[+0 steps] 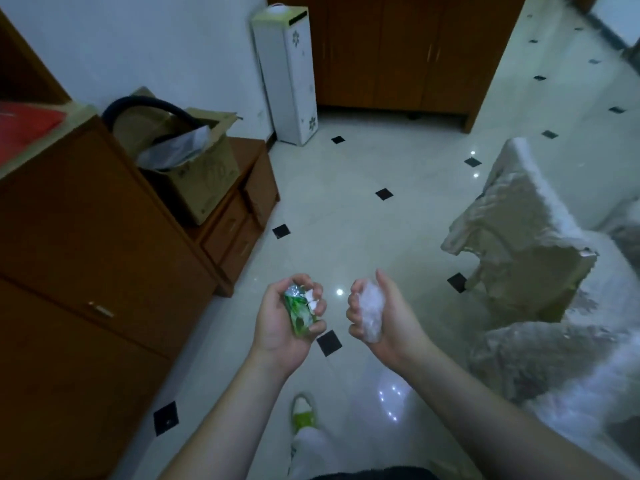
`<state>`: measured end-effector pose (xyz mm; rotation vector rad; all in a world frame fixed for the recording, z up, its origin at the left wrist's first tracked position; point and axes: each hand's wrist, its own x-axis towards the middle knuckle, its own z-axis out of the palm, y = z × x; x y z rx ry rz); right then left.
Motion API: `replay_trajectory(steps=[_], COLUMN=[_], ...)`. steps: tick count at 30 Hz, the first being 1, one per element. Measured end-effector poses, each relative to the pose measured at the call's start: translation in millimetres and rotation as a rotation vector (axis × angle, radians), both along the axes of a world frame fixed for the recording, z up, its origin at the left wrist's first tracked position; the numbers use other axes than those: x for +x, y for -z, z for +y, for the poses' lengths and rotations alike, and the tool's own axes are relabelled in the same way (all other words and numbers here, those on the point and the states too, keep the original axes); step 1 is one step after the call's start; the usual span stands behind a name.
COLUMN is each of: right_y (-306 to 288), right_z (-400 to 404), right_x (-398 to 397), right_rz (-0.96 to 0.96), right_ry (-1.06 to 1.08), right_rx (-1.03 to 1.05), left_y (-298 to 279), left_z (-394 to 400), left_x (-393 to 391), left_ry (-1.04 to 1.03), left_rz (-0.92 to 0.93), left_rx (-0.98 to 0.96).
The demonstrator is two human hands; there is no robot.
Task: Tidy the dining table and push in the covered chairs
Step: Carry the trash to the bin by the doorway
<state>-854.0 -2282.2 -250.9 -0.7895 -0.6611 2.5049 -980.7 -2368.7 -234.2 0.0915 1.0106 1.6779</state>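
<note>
Bare forearms reach up from six o'clock in the head view, above a green-and-white shoe (304, 412) planted on the glossy tiled floor (398, 174). Just left of centre, the left hand (285, 322) curls round a crumpled green wrapper (298, 311) with scraps of white paper at the fingertips. Just right of centre, the right hand (379, 315) cups a wad of clear, crinkled plastic (370, 311), fingers bent round it. Both hands hang over bare floor, close together but not touching.

At three o'clock stands a chair draped in a pale cover (512, 237), turned at an angle and apparently out from any table; a second covered shape (540, 362) bulks at four o'clock. No tabletop is in view, so whether it is cleared cannot be told.

At ten o'clock an open cardboard box (204, 174) with a dark hose and plastic inside sits on a low wooden cabinet (242, 216), beside a taller cupboard (86, 220). A white floor-standing appliance (287, 74) rises at twelve o'clock against the wall.

Judging by the handfuls of rubbish, table litter appears to be gathered and on its way to disposal, though no bin is identifiable. Dropping it off looks to be the step in hand; pushing the covered chairs in seems not yet done.
</note>
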Motion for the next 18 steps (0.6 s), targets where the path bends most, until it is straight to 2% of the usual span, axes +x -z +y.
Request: replay_trajectory(steps=[3,9,18], right_y=[0,-13,-2], right_z=[31,94,188], right_x=[-37,-102,-133], right_rz=[-0.038,-0.044,-0.087], right_ry=[0.040,0.195,0.372], right_rx=[0.067,0.069,0.047], left_y=[5,6,10], left_z=[32,91,208], left_x=[-41,-123,-167], left_ry=[0.041,0.113,0.269], left_rz=[-0.002,-0.033,-0.024], left_rx=[0.028,0.034,0.008])
